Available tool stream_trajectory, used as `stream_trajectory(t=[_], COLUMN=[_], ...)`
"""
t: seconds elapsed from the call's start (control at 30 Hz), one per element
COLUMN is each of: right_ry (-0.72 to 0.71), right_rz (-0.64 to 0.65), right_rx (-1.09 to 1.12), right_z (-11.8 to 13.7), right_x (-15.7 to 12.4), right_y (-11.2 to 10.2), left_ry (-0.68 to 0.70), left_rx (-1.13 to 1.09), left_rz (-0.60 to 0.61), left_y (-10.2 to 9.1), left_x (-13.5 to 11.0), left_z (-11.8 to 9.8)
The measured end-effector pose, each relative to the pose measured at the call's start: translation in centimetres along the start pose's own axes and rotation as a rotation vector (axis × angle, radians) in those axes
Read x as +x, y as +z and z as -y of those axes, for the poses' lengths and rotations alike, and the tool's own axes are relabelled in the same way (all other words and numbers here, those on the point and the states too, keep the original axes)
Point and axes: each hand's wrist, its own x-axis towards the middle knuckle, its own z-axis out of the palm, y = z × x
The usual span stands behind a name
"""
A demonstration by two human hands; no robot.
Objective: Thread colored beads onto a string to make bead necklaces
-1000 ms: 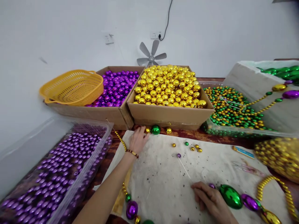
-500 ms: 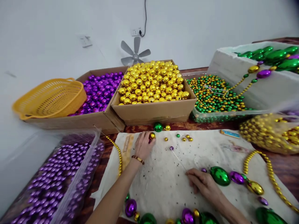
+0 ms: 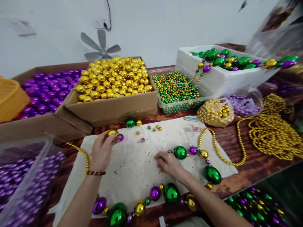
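- Head view, left hand [image 3: 102,151]: a second ago it stretched to the far edge of the cloth [image 3: 132,170], at the foot of the box of gold balls [image 3: 111,108]. It has since drawn back over the cloth's far left part, its fingers [image 3: 109,141] closed narrowly on a gold bead [image 3: 113,132].
- Purple bead [image 3: 121,137]: it sits right at those fingertips, just beside the gold bead. Whether it is pinched too or lies on the cloth cannot be told.
- Loose beads [image 3: 155,128]: a green ball and a few small ones remain along the cloth's far edge, apart from the hand.
- Right hand [image 3: 169,162]: it has stayed near the cloth's middle, fingers curled down onto the fabric just beside the big green bead at the end of the strand [image 3: 180,152]. Whether they pinch anything cannot be told.
- Strand: it curves from the cloth's middle across its right part and back along its near edge, where the counter [image 3: 248,164] shows.
- Judgement: the picking-up looks done. The gold bead is in hand above the cloth, still well apart from the strand's end.
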Motion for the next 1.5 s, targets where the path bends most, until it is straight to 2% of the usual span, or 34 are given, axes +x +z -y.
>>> stream_trajectory(t=[0.1,0.23,0.4,0.57,0.7,0.83,1.1,1.37,1.5], right_ry=[-0.038,-0.080,-0.091,-0.053,-0.026,0.010,0.024,-0.005,-0.026], right_rz=[-0.020,-0.021,-0.054,-0.072,-0.020,0.000,0.027,-0.015,0.011], right_rx=[0.012,0.096,0.261,0.530,0.620,0.612,0.494,0.394,0.296], right_z=[0.7,1.9,3.1,3.4,3.0,2.7,2.9,1.9,1.9], right_x=[-0.7,-2.1,-3.1,-2.6,-2.1,-2.4,-4.2,-4.9,-4.9], right_y=[-0.4,-1.0,-1.1,-1.1,-1.2,-1.2,-1.2,-1.8,-2.2], left_ry=[-0.124,-0.175,-0.280,-0.377,-0.385,-0.421,-0.527,-0.601,-0.649], left_rx=[-0.117,-0.058,-0.144,-0.300,-0.327,-0.489,-0.635,-0.885,-0.969], left_rz=[0.075,0.051,0.154,0.292,0.258,0.235,0.204,0.059,0.069], left_y=[0.5,1.6,4.2,6.9,7.7,7.7,7.9,8.5,8.6], left_x=[-1.6,-3.8,-6.5,-8.2,-8.2,-7.8,-7.7,-7.0,-6.6], left_z=[-0.6,-0.5,-0.8,-2.4,-3.2,-3.1,-2.5,-3.0,-3.3])
